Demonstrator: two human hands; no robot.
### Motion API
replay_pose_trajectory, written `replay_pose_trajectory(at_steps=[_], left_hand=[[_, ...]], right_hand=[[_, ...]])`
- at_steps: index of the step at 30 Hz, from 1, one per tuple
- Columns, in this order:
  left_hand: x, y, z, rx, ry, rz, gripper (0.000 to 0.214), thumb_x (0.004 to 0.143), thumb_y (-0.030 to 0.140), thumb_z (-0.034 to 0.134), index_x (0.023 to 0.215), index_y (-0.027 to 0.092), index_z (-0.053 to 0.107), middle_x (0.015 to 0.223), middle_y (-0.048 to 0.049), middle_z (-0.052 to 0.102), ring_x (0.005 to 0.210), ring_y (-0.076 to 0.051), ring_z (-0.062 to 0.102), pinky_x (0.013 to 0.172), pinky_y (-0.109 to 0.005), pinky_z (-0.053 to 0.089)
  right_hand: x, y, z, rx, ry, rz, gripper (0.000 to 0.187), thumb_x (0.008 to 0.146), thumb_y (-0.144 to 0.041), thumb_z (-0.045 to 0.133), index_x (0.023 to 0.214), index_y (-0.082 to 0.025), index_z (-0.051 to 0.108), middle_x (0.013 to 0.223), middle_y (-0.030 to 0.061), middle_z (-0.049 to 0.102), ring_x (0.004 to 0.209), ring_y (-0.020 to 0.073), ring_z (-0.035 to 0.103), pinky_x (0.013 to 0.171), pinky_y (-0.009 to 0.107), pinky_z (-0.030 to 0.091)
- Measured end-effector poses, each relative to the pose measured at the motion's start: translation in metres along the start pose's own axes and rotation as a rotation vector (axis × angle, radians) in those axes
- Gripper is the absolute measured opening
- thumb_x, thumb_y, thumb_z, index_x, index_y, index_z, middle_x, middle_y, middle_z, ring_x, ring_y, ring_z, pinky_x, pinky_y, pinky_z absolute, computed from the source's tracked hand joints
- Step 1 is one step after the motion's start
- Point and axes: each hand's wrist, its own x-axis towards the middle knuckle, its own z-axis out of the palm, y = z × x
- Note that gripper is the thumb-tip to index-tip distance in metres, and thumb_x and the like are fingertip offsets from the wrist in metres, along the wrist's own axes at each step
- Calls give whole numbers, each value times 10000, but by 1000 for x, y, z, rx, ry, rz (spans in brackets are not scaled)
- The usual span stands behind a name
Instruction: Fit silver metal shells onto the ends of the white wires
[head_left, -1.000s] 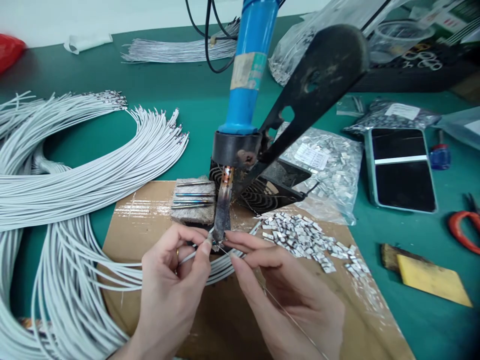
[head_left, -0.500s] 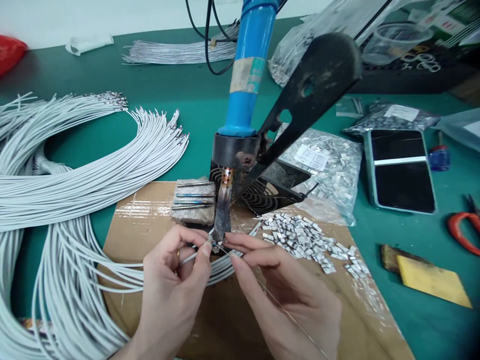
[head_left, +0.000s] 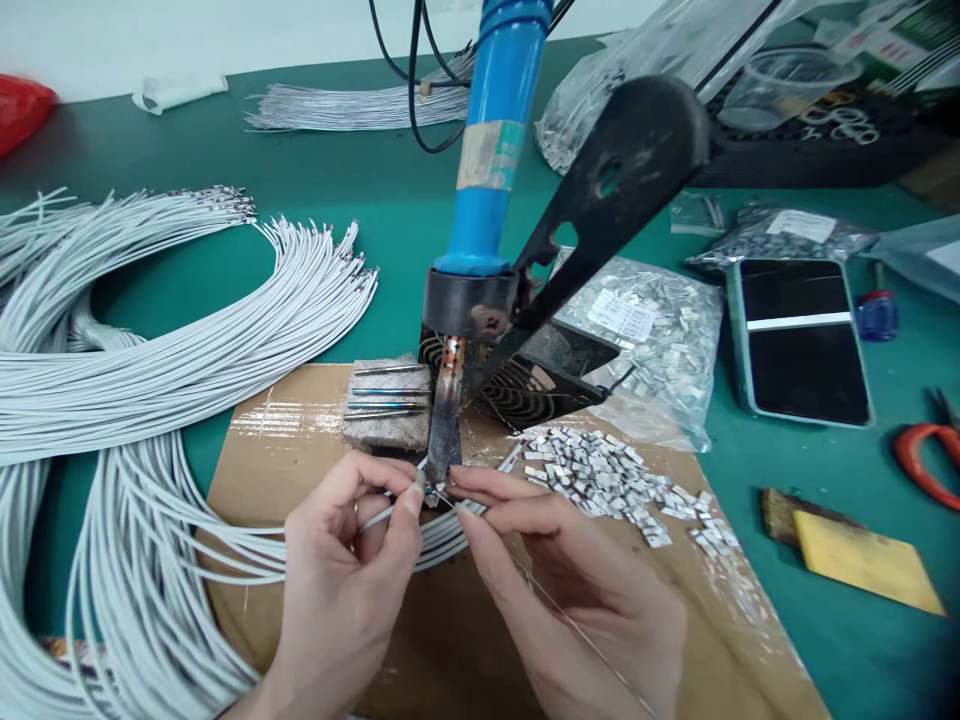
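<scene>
Head view: your left hand (head_left: 352,570) pinches one thin white cable (head_left: 376,517), your right hand (head_left: 585,590) a fine silvery wire (head_left: 577,630); many small silver metal tabs (head_left: 592,475) right seem unused.

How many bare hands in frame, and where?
2: the left bare hand, holding a white insulated wire left of the dark metal soldering-iron tip; the right bare hand, holding a thin silvery wire right of it. No others show.

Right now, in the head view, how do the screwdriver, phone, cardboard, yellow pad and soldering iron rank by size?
1. Cardboard
2. Soldering iron and phone: unsure, as the iron stands nearer the camera and is cut off above
3. Yellow pad
4. Screwdriver
</scene>
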Motion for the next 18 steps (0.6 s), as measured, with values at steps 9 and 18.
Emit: replay_pose_trajectory(at_steps=[9, 18], left_hand=[[2, -7, -9, 19, -85, 32, 132, 944, 203, 685, 814, 223, 674, 807, 15, 729, 628, -87, 585, 476, -138, 390], [-2, -4, -1, 14, -7, 3, 134, 910, 231, 698, 779, 213, 674, 791, 25, 694, 532, -62, 444, 464, -167, 336]], right_hand=[[0, 1, -3, -39, -22, 8, 181, 916, -125, 719, 826, -281, 701, 1102, -61, 819, 1034, 111, 780, 915, 179, 572], [2, 3, -1, -34, -29, 26, 178, 921, -132, 716, 822, -278, 692, 1083, -70, 817, 1037, 98, 775, 913, 157, 569]])
